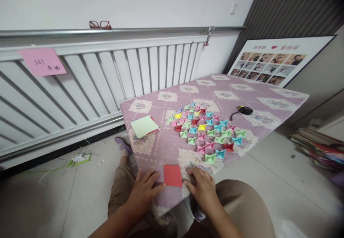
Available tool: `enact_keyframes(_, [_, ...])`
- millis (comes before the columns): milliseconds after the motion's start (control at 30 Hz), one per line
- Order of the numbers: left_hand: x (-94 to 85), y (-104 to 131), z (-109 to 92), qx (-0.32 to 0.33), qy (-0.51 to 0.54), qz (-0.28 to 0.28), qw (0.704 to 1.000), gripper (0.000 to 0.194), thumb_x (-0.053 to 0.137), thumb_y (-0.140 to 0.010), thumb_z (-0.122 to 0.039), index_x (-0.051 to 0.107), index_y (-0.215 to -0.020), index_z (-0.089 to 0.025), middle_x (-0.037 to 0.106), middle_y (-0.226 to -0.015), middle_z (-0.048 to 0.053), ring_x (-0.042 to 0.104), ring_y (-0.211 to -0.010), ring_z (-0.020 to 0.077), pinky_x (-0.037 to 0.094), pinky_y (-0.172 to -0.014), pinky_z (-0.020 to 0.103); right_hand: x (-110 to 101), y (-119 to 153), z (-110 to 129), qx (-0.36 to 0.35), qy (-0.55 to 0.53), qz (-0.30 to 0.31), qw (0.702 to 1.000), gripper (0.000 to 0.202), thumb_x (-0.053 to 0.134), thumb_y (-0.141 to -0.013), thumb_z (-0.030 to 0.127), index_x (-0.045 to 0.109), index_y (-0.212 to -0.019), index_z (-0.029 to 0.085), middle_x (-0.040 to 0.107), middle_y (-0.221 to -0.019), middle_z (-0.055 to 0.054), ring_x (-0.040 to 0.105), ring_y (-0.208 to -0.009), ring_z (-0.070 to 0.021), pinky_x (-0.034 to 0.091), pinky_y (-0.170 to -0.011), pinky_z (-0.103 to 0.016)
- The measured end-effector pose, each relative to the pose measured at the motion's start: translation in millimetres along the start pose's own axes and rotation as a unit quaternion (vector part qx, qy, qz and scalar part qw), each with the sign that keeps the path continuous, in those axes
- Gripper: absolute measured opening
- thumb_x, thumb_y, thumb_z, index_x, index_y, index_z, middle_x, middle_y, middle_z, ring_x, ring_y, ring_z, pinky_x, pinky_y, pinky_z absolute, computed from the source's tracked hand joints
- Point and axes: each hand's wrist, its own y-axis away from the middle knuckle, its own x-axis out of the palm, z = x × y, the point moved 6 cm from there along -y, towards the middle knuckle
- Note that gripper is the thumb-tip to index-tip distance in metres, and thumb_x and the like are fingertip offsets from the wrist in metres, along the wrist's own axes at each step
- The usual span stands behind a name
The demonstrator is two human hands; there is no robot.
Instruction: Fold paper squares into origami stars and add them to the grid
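Observation:
A red square of paper (172, 175) lies flat near the table's front corner, between my two hands. My left hand (145, 187) rests on the cloth at the paper's left side, fingers spread, its thumb close to the lower left corner. On the other side, my right hand (201, 186) sits with fingers apart, thumb and fingertips near the paper's right edge. Neither hand grips anything. Beyond them, several small folded paper shapes (202, 127) in many colours stand in rows. To the left is a stack of coloured paper sheets (144, 126), pale green on top.
A patterned purple tablecloth (158, 155) covers the table. A black coiled cord or tape (245, 110) lies at right. Behind are a white radiator (120, 69) with a pink note (43, 61), glasses (100, 24) on a pipe, and a photo board (268, 60). A power strip (80, 158) lies on the floor.

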Motion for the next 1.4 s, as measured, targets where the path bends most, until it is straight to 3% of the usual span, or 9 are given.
enact_keyframes(133, [0.5, -0.2, -1.1, -0.002, 0.005, -0.006, 1.000, 0.043, 0.056, -0.087, -0.020, 0.054, -0.125, -0.041, 0.049, -0.138, 0.004, 0.038, -0.127, 0.0274, 0.017, -0.107, 0.058, 4.8, -5.2, 10.1, 0.039, -0.007, -0.014, 0.999, 0.021, 0.062, -0.077, 0.044, 0.064, -0.090, 0.028, 0.067, -0.098, -0.004, 0.059, -0.094, -0.0275, 0.034, -0.086, -0.047])
enact_keyframes(333, [-2.1, 1.4, -3.0, -0.020, 0.010, -0.079, 0.997, 0.044, 0.051, -0.084, -0.007, 0.060, -0.118, -0.033, 0.057, -0.128, 0.004, 0.046, -0.120, 0.0232, 0.030, -0.105, 0.049, 18.4, 2.2, 28.2, 0.038, -0.023, -0.056, 0.997, 0.007, 0.062, -0.075, 0.033, 0.063, -0.079, 0.027, 0.066, -0.108, -0.005, 0.056, -0.102, -0.0299, 0.024, -0.094, -0.058])
enact_keyframes(567, [-29.4, 11.4, -9.9, -0.104, 0.084, -0.245, 0.960, 0.036, 0.045, -0.085, -0.015, 0.053, -0.119, -0.019, 0.056, -0.118, 0.010, 0.054, -0.109, 0.0235, 0.049, -0.093, 0.041, -0.8, 23.7, 41.3, -0.067, -0.009, -0.109, 0.992, 0.008, 0.055, -0.078, 0.024, 0.060, -0.073, 0.026, 0.065, -0.106, -0.004, 0.054, -0.107, -0.0288, 0.022, -0.098, -0.056])
enact_keyframes(700, [-49.1, 4.0, -31.9, -0.068, 0.058, -0.284, 0.955, 0.034, 0.049, -0.085, -0.017, 0.053, -0.119, -0.020, 0.053, -0.119, 0.010, 0.051, -0.111, 0.0245, 0.046, -0.095, 0.042, -4.3, 34.4, 59.2, -0.129, 0.019, -0.119, 0.984, 0.015, 0.055, -0.076, 0.016, 0.061, -0.077, 0.029, 0.067, -0.103, -0.001, 0.054, -0.107, -0.0280, 0.010, -0.103, -0.059])
enact_keyframes(800, [-51.0, -5.3, -43.0, -0.030, 0.042, -0.277, 0.960, 0.021, 0.049, -0.086, -0.016, 0.061, -0.103, -0.023, 0.059, -0.109, 0.006, 0.052, -0.103, 0.0227, 0.044, -0.093, 0.041, -0.4, 39.9, 65.6, -0.151, 0.019, -0.103, 0.983, 0.018, 0.056, -0.073, 0.013, 0.061, -0.079, 0.030, 0.068, -0.103, 0.001, 0.054, -0.107, -0.0274, 0.007, -0.104, -0.058])
enact_keyframes(900, [-40.4, -10.4, -42.2, -0.029, 0.052, -0.228, 0.972, 0.015, 0.051, -0.086, -0.015, 0.063, -0.085, -0.024, 0.062, -0.094, 0.002, 0.054, -0.092, 0.0197, 0.042, -0.087, 0.038, 4.4, 43.0, 62.0, -0.156, 0.017, -0.066, 0.985, 0.026, 0.058, -0.071, 0.012, 0.061, -0.088, 0.031, 0.068, -0.105, 0.001, 0.055, -0.109, -0.0276, 0.008, -0.104, -0.058])
enact_keyframes(1033, [-30.2, -5.3, -37.0, -0.036, 0.066, -0.201, 0.977, 0.014, 0.053, -0.085, -0.013, 0.063, -0.082, -0.022, 0.063, -0.088, 0.001, 0.054, -0.085, 0.0176, 0.039, -0.080, 0.035, 6.6, 45.9, 50.9, -0.161, 0.023, -0.042, 0.986, 0.025, 0.062, -0.075, 0.021, 0.060, -0.097, 0.032, 0.068, -0.103, 0.001, 0.058, -0.105, -0.0265, 0.011, -0.103, -0.056])
enact_keyframes(1233, [-32.4, 2.9, -29.0, -0.070, 0.071, -0.200, 0.975, 0.019, 0.050, -0.085, -0.010, 0.065, -0.083, -0.022, 0.064, -0.089, 0.003, 0.055, -0.084, 0.0181, 0.038, -0.081, 0.035, 9.0, 47.2, 58.7, -0.179, -0.005, -0.031, 0.983, 0.026, 0.060, -0.078, 0.017, 0.060, -0.100, 0.031, 0.069, -0.101, 0.003, 0.060, -0.102, -0.0213, 0.014, -0.105, -0.047])
enact_keyframes(1400, [-30.6, 2.6, -28.8, -0.052, 0.027, -0.163, 0.985, 0.035, 0.051, -0.085, -0.014, 0.061, -0.116, -0.027, 0.061, -0.114, 0.005, 0.050, -0.106, 0.0229, 0.035, -0.093, 0.039, 8.7, 42.8, 68.0, -0.182, -0.039, -0.039, 0.982, 0.022, 0.056, -0.080, 0.013, 0.061, -0.092, 0.030, 0.069, -0.095, 0.005, 0.061, -0.098, -0.0185, 0.011, -0.107, -0.043])
